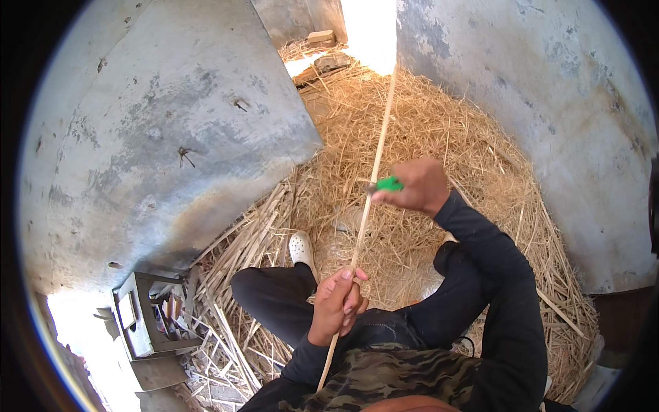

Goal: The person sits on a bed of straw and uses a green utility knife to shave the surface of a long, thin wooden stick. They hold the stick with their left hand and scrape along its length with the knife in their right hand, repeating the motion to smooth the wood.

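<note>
A long, thin, pale strip (pixel 376 161), like split bamboo or cane, runs from near my lap up toward the bright opening. My left hand (pixel 336 302) is closed around its lower part, above my thigh. Farther up, my right hand (pixel 420 187) grips the green handle of a small tool (pixel 390 184). The tool's dark head meets the strip; the blur hides whether it is a knife or another cutter. The strip's lower end passes under my left hand toward my camouflage-patterned clothing.
Shavings (pixel 473 165) cover the floor ahead and to the right. Loose split strips (pixel 237 247) lie at the left beside my shoe (pixel 301 248). A small wooden cabinet (pixel 147 316) with items inside stands at lower left. Worn grey walls (pixel 171 117) close in both sides.
</note>
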The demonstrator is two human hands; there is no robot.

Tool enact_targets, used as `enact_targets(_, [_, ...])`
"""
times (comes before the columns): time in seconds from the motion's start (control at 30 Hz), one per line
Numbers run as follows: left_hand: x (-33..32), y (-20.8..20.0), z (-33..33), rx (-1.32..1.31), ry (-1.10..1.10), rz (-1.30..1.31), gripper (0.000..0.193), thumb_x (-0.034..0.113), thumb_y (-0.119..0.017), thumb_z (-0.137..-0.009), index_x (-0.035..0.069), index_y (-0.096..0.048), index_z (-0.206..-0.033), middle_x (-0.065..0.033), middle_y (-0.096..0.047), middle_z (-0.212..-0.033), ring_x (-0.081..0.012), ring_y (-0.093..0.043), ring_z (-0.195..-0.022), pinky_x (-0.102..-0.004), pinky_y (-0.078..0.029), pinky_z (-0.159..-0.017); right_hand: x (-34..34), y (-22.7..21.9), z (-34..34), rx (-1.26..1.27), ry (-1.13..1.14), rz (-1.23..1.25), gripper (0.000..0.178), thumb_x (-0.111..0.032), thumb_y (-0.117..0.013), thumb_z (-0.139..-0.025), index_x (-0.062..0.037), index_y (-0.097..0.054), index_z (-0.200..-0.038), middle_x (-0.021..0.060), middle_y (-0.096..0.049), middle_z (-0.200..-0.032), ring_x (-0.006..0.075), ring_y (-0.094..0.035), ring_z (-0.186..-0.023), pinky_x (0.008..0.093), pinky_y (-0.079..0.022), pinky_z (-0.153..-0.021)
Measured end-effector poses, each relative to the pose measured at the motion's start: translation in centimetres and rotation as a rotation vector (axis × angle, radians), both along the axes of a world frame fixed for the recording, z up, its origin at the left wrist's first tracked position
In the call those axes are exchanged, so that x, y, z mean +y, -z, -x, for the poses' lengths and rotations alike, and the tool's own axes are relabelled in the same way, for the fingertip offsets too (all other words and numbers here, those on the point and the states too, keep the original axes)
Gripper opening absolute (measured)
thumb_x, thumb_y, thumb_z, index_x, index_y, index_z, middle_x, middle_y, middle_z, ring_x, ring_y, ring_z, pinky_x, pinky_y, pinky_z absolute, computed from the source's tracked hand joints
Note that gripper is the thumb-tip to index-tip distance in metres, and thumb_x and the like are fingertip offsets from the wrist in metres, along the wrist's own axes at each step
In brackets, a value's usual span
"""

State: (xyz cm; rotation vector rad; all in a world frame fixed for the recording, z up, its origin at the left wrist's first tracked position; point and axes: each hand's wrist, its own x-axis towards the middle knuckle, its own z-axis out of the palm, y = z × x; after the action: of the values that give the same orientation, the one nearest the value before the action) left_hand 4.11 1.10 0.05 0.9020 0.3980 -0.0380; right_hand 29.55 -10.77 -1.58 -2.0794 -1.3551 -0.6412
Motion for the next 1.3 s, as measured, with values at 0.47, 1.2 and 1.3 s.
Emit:
enact_targets(0.47, [-0.9, 0.2, 1.6, -0.008, 0.079, -0.031, 0.033, 0.027, -0.038, -0.103, -0.003, -0.052, -0.104, 0.003, -0.036, -0.05, -0.0048, -0.029, -0.042, -0.0222, -0.029, -0.045, -1.3, 1.8, -5.8, -0.045, 0.295, 0.062, 0.073, -0.081, -0.036, -0.081, -0.0169, -0.05, -0.05, -0.0065, -0.039, -0.041, 0.0097, -0.033, -0.033, 0.0285, -0.026, -0.033])
enact_targets(1.2, [0.1, -0.3, -1.4, -0.096, 0.022, -0.153, 0.031, 0.024, -0.04, -0.103, -0.004, -0.054, -0.106, 0.0041, -0.036, -0.049, -0.0031, -0.027, -0.041, -0.0204, -0.026, -0.043, -1.7, 0.1, -0.4, 0.12, 0.141, 0.011, 0.07, -0.077, -0.052, -0.076, -0.014, -0.046, -0.048, 0.0025, -0.042, -0.041, 0.0189, -0.047, -0.035, 0.0326, -0.034, -0.036])
enact_targets(1.3, [0.0, -0.4, -1.7, -0.097, 0.014, -0.138, 0.031, 0.025, -0.04, -0.103, -0.003, -0.054, -0.104, 0.0041, -0.036, -0.049, -0.0032, -0.027, -0.041, -0.0207, -0.026, -0.043, -1.0, 0.9, 1.8, 0.095, -0.012, 0.037, 0.07, -0.078, -0.05, -0.077, -0.0149, -0.046, -0.047, -0.0002, -0.04, -0.04, 0.0158, -0.043, -0.033, 0.0323, -0.032, -0.033])
